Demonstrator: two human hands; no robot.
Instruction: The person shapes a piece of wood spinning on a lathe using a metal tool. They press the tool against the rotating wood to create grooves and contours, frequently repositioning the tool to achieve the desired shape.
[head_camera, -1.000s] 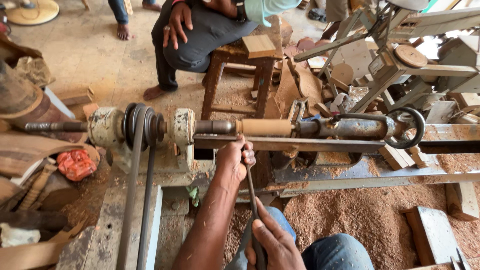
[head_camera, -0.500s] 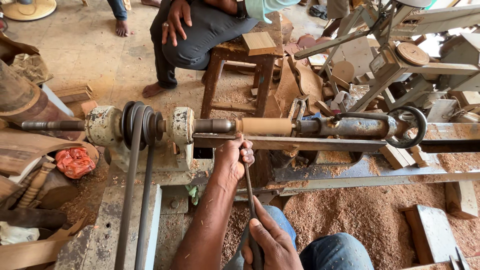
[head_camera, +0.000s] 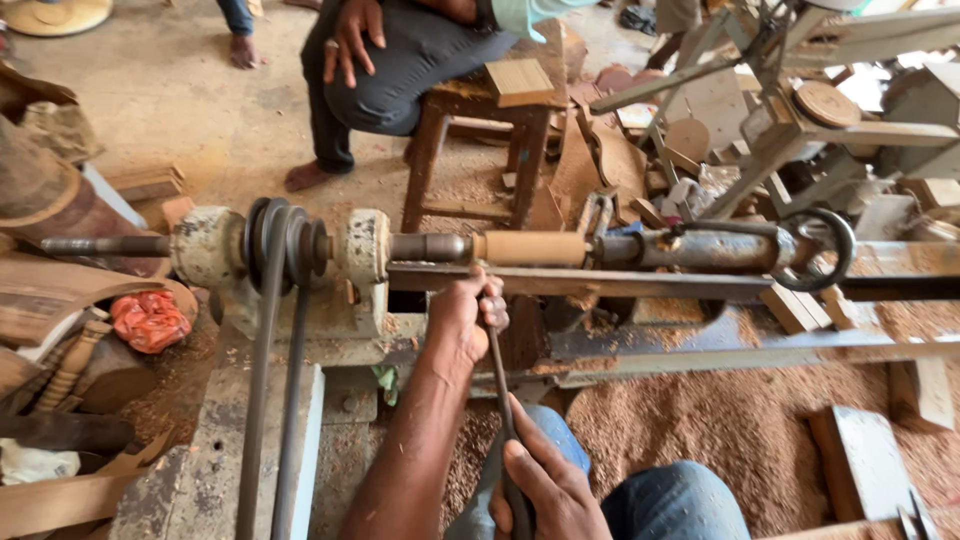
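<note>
Left hand (head_camera: 468, 318): fingers curled tight round the chisel's upper shaft, knuckles against the tool rest (head_camera: 580, 283).
Right hand (head_camera: 540, 480): clamped on the chisel's handle end, low by the knee.
Chisel (head_camera: 497, 370): long axis runs up and away from the body; tip meets the wood.
Wooden cylinder (head_camera: 530, 248): held in the lathe, lying left to right, just above the left hand, the nearer one.
Belt (head_camera: 265, 380): left of the arms.
Seated person (head_camera: 400, 60): beyond, well apart.
Sawdust (head_camera: 740, 430): below right.
</note>
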